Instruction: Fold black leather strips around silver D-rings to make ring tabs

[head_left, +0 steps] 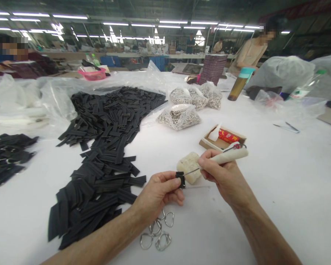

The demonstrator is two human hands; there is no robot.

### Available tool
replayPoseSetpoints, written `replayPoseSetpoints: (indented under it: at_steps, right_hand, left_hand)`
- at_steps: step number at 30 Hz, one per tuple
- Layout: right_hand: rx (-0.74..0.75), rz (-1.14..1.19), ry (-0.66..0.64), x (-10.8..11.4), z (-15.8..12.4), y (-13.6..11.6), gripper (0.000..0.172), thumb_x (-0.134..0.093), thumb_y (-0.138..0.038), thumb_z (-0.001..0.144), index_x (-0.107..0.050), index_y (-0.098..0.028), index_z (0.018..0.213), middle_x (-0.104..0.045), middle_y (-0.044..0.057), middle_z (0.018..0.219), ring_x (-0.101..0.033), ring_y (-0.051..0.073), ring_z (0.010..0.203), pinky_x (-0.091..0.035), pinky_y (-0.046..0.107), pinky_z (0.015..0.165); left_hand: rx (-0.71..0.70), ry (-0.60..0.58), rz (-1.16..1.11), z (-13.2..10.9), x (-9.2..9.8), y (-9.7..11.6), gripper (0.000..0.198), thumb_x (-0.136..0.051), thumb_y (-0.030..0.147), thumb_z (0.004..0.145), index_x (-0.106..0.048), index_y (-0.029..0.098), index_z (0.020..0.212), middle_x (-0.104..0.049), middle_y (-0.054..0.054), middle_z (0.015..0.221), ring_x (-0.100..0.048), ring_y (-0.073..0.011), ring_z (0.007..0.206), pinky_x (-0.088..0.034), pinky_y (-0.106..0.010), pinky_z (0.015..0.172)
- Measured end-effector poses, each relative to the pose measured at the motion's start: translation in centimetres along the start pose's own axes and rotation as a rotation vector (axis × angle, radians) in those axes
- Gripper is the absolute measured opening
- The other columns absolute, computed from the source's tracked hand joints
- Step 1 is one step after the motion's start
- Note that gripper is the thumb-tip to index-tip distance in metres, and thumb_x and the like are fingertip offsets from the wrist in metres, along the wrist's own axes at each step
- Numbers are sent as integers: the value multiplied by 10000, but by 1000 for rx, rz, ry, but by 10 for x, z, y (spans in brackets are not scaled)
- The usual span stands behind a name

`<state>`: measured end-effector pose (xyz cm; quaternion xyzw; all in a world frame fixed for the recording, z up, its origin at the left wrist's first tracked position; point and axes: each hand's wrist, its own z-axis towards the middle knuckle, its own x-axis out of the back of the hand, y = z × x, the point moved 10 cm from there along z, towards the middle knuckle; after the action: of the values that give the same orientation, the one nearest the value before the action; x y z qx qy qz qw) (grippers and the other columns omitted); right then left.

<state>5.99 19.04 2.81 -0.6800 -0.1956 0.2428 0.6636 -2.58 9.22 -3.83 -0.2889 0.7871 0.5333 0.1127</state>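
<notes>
My left hand [162, 189] pinches a short folded piece of black strap [180, 179] between thumb and fingers. My right hand [220, 173] grips an awl-like tool [228, 156] with a thick white handle and a thin metal shaft. The shaft's tip meets the strap piece at its upper edge; whether it goes in I cannot tell. Behind the shaft lies a pale yellowish block [188, 163]. Several silver D-rings [169, 219] lie loose on the table below my left hand. A large heap of black strap pieces [107, 147] spreads to the left.
Clear bags of metal rings [179, 117] stand beyond the strap heap. A small cardboard box [205, 141] holds a red packet [228, 135]. Tweezers [288, 127] and a bottle with a turquoise lid [240, 84] are at right. More black straps [8, 156] lie far left. Other people work behind.
</notes>
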Motion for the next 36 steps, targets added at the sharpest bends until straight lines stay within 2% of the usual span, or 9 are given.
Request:
replayPoseSetpoints:
  at_steps: [6,17,25,36]
  right_hand:
    - [-17,-18,-4,-2,0,8,221,-643,-314,726,-509,-176,618,-481,-45,496,-406,84,476,-277,207,437]
    - [-35,-41,-49,-7,0,11,248,-639,-328,739,-498,-174,607,-467,-54,476,-367,70,453,-242,209,431]
    - [-48,-16,-93,-13,1,15,259,-624,-325,733,-470,-179,585,-419,-63,451,-337,71,430,-221,220,418]
    - [132,-185,87,-5,-12,-12,294,-615,-293,742,-455,-178,525,-408,-55,457,-343,73,459,-257,219,433]
  left_hand:
    - [1,2,27,-2,-3,1,220,-718,251,664,-633,92,789,-613,-38,515,-538,-99,427,-456,-203,480]
    - [7,9,100,-2,-2,-2,192,-685,267,690,-626,104,774,-600,-23,487,-516,-94,407,-438,-193,460]
    - [-24,16,243,-6,-3,3,154,-628,261,700,-577,133,632,-555,-4,416,-456,-87,334,-366,-181,380]
    - [-60,23,382,-14,-11,15,114,-545,221,734,-570,146,652,-525,8,389,-435,-86,317,-350,-176,368]
